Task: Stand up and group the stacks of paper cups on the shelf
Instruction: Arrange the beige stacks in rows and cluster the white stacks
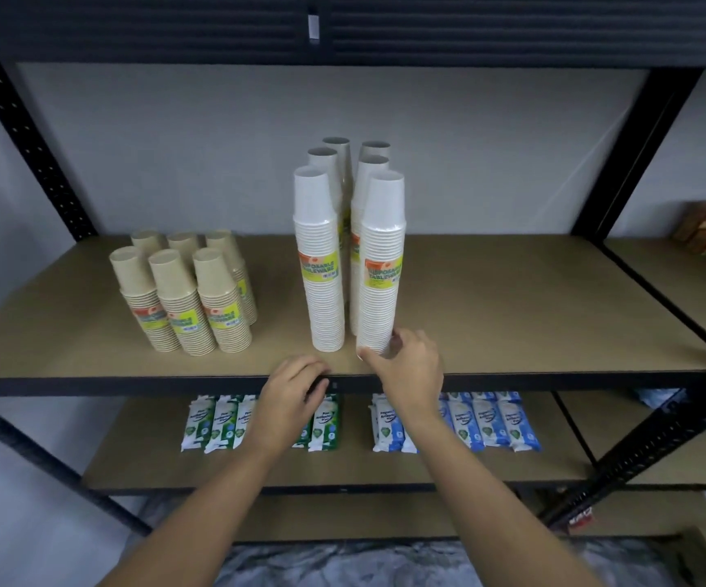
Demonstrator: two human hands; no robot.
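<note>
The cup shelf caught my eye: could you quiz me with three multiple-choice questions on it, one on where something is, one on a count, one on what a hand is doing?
1. Where do the short tan stacks stand relative to the tall white stacks?
A. Left of them
B. Right of them
C. On the shelf below

2. How many tan stacks are there?
A. Three
B. Six
C. Nine

3. What is the right hand doing?
A. Hanging clear of the shelf
B. Touching the base of the front right white stack
C. Lifting a wipes pack

Answers: 1 A, the tan group sits at the left. 2 B, two rows of three. 3 B, its fingers wrap the stack's bottom, while the left hand rests at the shelf edge.
</note>
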